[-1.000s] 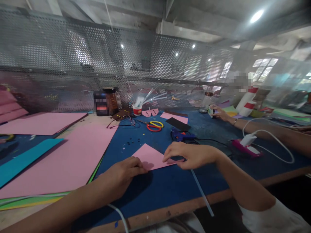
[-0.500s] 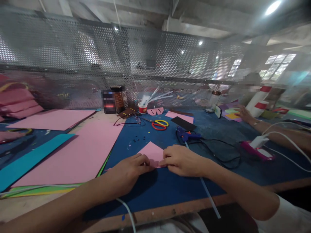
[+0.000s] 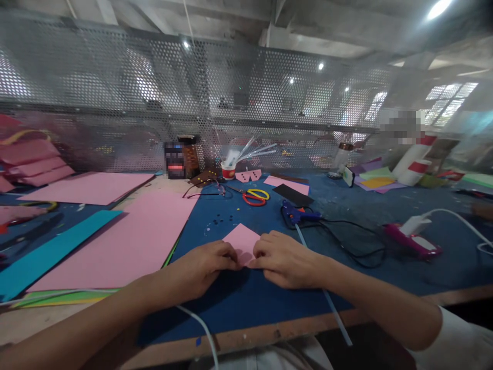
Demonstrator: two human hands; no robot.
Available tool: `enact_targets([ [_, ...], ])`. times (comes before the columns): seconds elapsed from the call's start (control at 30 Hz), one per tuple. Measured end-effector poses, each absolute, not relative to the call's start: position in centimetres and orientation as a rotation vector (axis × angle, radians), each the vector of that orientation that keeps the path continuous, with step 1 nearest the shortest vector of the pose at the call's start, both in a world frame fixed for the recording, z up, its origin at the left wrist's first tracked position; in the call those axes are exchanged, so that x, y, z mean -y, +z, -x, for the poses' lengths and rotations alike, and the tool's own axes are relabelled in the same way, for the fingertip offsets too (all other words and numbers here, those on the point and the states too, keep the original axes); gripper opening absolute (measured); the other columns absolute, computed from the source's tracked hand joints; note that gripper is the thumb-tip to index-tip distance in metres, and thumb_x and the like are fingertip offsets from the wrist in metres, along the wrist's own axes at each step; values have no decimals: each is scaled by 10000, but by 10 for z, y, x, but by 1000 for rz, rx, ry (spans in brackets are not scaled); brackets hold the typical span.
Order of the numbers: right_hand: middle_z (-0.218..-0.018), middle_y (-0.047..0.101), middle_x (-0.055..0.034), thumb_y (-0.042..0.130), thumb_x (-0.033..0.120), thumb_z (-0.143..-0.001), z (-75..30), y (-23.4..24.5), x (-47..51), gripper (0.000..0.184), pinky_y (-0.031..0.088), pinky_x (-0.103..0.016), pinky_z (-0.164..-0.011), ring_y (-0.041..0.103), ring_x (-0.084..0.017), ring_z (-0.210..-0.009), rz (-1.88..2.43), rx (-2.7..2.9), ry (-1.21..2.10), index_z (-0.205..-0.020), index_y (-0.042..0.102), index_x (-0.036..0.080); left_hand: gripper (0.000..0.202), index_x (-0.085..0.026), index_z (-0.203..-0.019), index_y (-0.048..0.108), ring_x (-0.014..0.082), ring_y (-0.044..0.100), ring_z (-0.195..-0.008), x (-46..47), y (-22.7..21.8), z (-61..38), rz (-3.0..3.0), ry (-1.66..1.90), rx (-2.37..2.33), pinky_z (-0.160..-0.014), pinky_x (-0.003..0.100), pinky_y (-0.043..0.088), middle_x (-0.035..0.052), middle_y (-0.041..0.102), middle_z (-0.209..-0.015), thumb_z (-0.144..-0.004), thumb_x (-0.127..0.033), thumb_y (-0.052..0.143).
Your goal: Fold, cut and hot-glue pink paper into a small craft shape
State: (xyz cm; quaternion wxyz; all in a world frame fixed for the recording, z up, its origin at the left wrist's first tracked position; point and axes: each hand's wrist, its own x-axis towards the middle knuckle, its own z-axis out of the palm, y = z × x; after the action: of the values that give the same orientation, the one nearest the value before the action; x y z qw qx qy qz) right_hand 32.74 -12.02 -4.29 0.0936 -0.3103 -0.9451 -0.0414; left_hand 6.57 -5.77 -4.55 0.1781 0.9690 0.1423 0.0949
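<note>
A small piece of pink paper [image 3: 242,240] lies on the blue table surface, its pointed corner facing away from me. My left hand [image 3: 210,262] pinches its near left edge, fingers curled. On the near right edge, my right hand [image 3: 285,258] is closed on the same paper, fingertips close to those of the left. Both hands partly cover the paper, so its lower sides are hidden. Just beyond it are several tiny black dots [image 3: 220,220]. A blue glue gun [image 3: 300,213] with a long glue stick [image 3: 337,318] rests beside my right hand, the stick passing under my forearm.
Large pink sheets [image 3: 127,246] and a teal strip [image 3: 57,252] lie at left. Red-and-yellow scissors [image 3: 254,197], eyeglasses [image 3: 206,192] and a paper cup [image 3: 228,171] of glue sticks stand farther back. A magenta power strip [image 3: 412,241] with cables sits at right. A perforated metal screen [image 3: 239,103] bounds the table.
My hands have drawn slightly closer together on the pink paper's near edge. At the right, another person's hand and arm have withdrawn from the coloured papers. The view has shifted a little.
</note>
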Motion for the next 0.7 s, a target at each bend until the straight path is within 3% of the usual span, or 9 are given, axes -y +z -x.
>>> enact_targets([
  [0.17, -1005, 629, -76, 536, 141, -872, -329, -47, 118, 330, 384, -351, -820, 525, -212, -924, 912, 2784, -70, -1167, 670, 204, 455, -282, -1109, 707, 161, 627, -1027, 50, -41, -60, -2711, 249, -422, -895, 249, 470, 26, 674, -1110, -894, -8, 413],
  [0.57, -1038, 625, -74, 537, 123, -856, -330, -51, 118, 337, 429, -325, -831, 561, -202, -930, 944, 2722, 10, -1141, 690, 215, 600, -333, -1131, 711, 172, 626, -983, 44, -35, -48, -2779, 180, -407, -861, 247, 477, 31, 659, -1084, -788, 55, 410],
  [0.7, -1042, 624, -70, 538, 125, -854, -331, -52, 117, 344, 435, -324, -830, 565, -199, -920, 948, 2720, 24, -1147, 690, 221, 501, -320, -1057, 735, 161, 637, -965, 44, -28, -45, -2775, 200, -401, -870, 229, 473, 20, 673, -1056, -827, 20, 449],
])
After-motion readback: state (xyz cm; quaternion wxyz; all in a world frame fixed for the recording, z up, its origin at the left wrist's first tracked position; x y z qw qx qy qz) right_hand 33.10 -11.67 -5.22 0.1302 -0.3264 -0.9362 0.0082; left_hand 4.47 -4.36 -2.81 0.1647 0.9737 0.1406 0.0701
